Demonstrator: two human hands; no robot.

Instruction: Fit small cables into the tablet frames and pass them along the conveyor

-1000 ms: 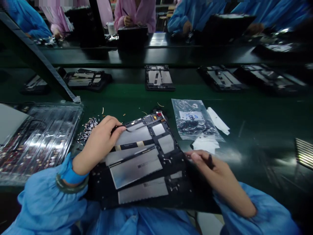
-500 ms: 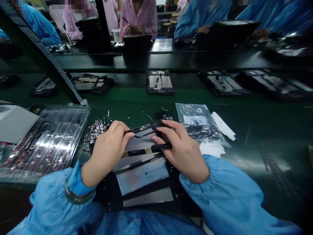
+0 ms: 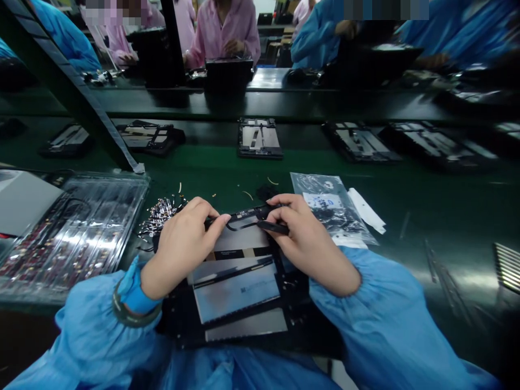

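Note:
In front of me lies an opened tablet, with a pale metal plate and a row of dark parts along its far edge. My left hand is closed at the tablet's left side, thumb and fingers pinching a thin black cable that curves to the right. My right hand is closed round what look like black tweezers, whose tip meets the cable over the plate. Nearer my body, a tablet battery rests on a dark casing. The fingers hide part of the far edge.
To the left stand a clear plastic tray of small parts and a heap of flex cables. A plastic bag lies at the right, tweezers beyond it. Opened tablets line the bench's back; co-workers sit opposite.
My right hand has swung slightly up and right, its fingers closing in round the black tweezers, whose tip now points left at the cable. My left hand has shifted slightly right, still pinching the cable.

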